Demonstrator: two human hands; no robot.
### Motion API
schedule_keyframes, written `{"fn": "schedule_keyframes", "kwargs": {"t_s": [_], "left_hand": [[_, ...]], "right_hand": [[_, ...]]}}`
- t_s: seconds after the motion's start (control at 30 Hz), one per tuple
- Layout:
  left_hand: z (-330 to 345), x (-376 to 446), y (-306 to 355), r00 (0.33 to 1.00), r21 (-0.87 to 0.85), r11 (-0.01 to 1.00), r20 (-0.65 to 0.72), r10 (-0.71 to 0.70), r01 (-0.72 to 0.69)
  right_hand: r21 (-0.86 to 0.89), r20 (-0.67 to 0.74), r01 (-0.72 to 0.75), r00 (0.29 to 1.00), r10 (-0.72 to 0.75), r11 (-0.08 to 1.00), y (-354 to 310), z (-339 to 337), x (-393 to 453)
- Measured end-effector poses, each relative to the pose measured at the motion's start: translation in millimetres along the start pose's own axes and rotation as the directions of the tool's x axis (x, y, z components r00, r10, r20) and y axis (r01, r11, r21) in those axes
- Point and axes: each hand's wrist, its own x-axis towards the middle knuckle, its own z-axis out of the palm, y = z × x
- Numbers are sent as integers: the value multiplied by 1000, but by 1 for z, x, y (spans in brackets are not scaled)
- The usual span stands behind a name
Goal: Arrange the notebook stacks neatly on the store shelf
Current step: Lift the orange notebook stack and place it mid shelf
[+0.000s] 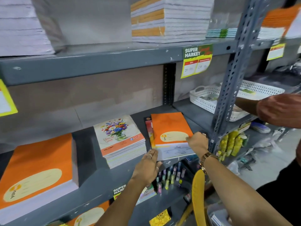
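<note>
Pressing left hand point(147, 167) fingers flat on white sheet point(175, 151) | right hand point(197, 142) fingers pinching orange notebook point(169, 128)

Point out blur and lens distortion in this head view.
Head view: upper paper stacks smeared by motion blur; grey metal shelf edge bows from wide-angle distortion; orange notebook under both hands stays fairly sharp; lighting even, no strong glare.

On the middle shelf point(114, 185) lie three notebook stacks point(121, 141), one white basket point(204, 99); two hands point(147, 167) at its front edge.
</note>
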Motion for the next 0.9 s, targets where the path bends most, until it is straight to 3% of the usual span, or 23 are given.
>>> {"fn": "schedule_keyframes", "kwargs": {"t_s": [0.23,0.4,0.53,0.67,0.77,0.9], "left_hand": [[2,38,19,987,-115,981,-35,-158,153],[8,57,35,928,-366,889,-142,-344,274],[1,69,49,780,-648,702,-262,-569,294],[-14,82,59,626,-891,369,-132,-769,265],[-13,95,58,578,-943,186,9,-816,277],[-16,96,55,541,-952,121,54,-839,281]], "right_hand": [[-84,105,3,994,6,996,-3,4,16],[-123,100,-32,994,44,992,-8,6,22],[-110,122,-55,990,68,992,-8,5,24],[-81,170,-111,978,123,991,-8,2,30],[-29,184,-142,972,145,989,-10,2,29],[183,92,-145,987,130,972,-14,7,21]]}}
